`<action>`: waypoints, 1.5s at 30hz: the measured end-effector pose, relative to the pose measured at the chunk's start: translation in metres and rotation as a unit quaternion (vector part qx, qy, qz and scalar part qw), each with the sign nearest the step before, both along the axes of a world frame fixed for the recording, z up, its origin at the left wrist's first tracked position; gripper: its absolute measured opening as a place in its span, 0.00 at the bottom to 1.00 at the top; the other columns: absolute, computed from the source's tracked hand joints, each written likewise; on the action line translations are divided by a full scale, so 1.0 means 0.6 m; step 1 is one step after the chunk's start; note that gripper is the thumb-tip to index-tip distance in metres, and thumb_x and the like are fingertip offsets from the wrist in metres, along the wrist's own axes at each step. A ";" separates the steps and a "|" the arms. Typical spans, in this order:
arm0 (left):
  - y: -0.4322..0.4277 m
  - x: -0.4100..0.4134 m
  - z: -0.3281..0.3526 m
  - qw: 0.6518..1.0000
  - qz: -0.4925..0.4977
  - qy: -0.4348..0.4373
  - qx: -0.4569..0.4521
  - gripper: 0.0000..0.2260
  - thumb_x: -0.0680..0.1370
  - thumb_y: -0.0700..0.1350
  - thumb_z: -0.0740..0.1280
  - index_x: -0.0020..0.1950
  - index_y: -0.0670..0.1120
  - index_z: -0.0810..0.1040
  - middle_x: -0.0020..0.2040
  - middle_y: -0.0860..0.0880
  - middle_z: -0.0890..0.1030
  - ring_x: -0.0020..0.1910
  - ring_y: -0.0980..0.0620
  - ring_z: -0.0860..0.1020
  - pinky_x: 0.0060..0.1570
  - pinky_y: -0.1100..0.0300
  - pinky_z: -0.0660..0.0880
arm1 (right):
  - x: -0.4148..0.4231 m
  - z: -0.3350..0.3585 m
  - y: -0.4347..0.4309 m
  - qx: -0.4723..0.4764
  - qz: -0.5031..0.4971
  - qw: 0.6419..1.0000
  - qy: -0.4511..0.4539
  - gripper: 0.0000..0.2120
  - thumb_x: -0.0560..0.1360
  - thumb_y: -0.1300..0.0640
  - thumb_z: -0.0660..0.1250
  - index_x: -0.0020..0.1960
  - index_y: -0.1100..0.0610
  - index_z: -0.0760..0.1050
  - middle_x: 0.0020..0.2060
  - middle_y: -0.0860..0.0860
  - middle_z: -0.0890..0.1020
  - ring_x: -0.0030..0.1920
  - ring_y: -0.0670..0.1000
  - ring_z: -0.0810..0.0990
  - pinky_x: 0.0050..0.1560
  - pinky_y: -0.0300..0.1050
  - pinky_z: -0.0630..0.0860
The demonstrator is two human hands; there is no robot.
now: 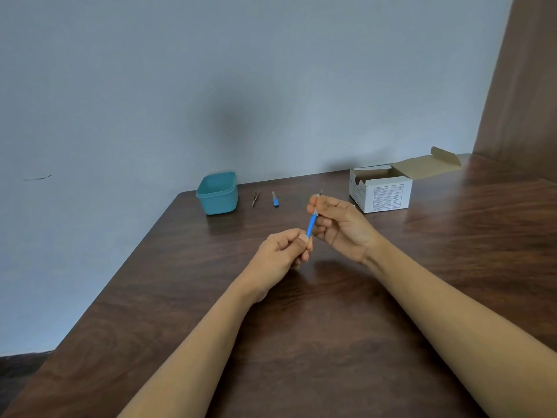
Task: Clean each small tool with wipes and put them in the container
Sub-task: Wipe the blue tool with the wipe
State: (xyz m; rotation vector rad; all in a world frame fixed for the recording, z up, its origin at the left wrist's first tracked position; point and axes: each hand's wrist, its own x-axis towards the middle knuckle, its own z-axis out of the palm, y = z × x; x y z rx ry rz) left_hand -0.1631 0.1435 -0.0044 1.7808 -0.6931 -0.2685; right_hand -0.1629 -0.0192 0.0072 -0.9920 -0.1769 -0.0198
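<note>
Two hands meet above the dark wooden table (391, 297), head view. Your left hand (281, 253) pinches the lower end of a slim blue-handled tool (310, 225). Your right hand (342, 226) curls its fingers round the upper end, with the metal tip poking out above. Along the wall, left to right: teal plastic container (217, 194), thin metal tweezers (256, 199), short blue-and-grey tool (275, 200), open white cardboard box (382, 194).

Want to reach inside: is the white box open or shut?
Open: the white box has its lid flap folded back, brown inside showing.
</note>
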 end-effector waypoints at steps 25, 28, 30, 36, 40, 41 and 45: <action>-0.001 0.011 -0.023 0.996 0.058 0.012 -0.073 0.12 0.82 0.44 0.61 0.40 0.48 0.78 0.32 0.53 0.76 0.34 0.58 0.71 0.39 0.63 0.69 | -0.006 -0.007 0.043 -0.083 -0.146 0.985 0.048 0.04 0.72 0.56 0.71 0.43 0.56 0.82 0.40 0.50 0.85 0.24 0.43 0.62 0.30 0.37 0.59; 0.000 0.013 -0.024 0.995 0.067 0.018 -0.067 0.13 0.82 0.45 0.60 0.40 0.49 0.79 0.32 0.53 0.76 0.34 0.58 0.71 0.39 0.62 0.69 | -0.007 -0.009 0.042 -0.113 -0.148 0.981 0.053 0.04 0.73 0.55 0.71 0.45 0.56 0.83 0.43 0.51 0.85 0.25 0.44 0.61 0.31 0.38 0.58; -0.001 0.014 -0.024 0.994 0.076 0.026 -0.070 0.13 0.82 0.44 0.60 0.39 0.48 0.79 0.32 0.53 0.76 0.34 0.59 0.72 0.38 0.63 0.68 | -0.008 -0.011 0.041 -0.130 -0.135 0.980 0.063 0.06 0.73 0.55 0.70 0.47 0.56 0.83 0.44 0.51 0.86 0.25 0.43 0.62 0.30 0.36 0.60; 0.000 0.014 -0.021 0.985 0.096 0.076 -0.119 0.11 0.81 0.42 0.61 0.41 0.45 0.79 0.32 0.51 0.76 0.33 0.58 0.71 0.37 0.63 0.69 | -0.010 -0.017 0.052 -0.154 -0.096 0.980 0.078 0.06 0.74 0.55 0.70 0.48 0.56 0.83 0.40 0.49 0.85 0.25 0.42 0.64 0.30 0.35 0.61; -0.002 0.012 -0.016 0.989 0.089 0.082 -0.090 0.10 0.81 0.43 0.62 0.48 0.42 0.81 0.36 0.49 0.81 0.34 0.59 0.74 0.37 0.66 0.72 | -0.011 -0.010 0.054 -0.150 -0.105 0.980 0.070 0.05 0.75 0.57 0.69 0.45 0.58 0.82 0.36 0.51 0.82 0.23 0.43 0.70 0.26 0.34 0.67; 0.001 0.014 -0.012 0.989 0.086 0.090 -0.075 0.10 0.81 0.44 0.61 0.50 0.42 0.81 0.39 0.48 0.82 0.35 0.58 0.75 0.39 0.65 0.74 | -0.011 -0.007 0.053 -0.155 -0.109 0.980 0.066 0.05 0.75 0.57 0.68 0.44 0.58 0.82 0.35 0.51 0.82 0.22 0.43 0.71 0.26 0.35 0.68; 0.019 0.026 0.004 0.979 0.140 0.125 -0.076 0.10 0.82 0.44 0.60 0.54 0.46 0.82 0.47 0.47 0.85 0.43 0.55 0.79 0.47 0.61 0.78 | -0.009 -0.004 0.042 -0.214 -0.110 0.969 0.050 0.06 0.75 0.56 0.68 0.43 0.56 0.83 0.36 0.52 0.80 0.23 0.43 0.62 0.26 0.34 0.60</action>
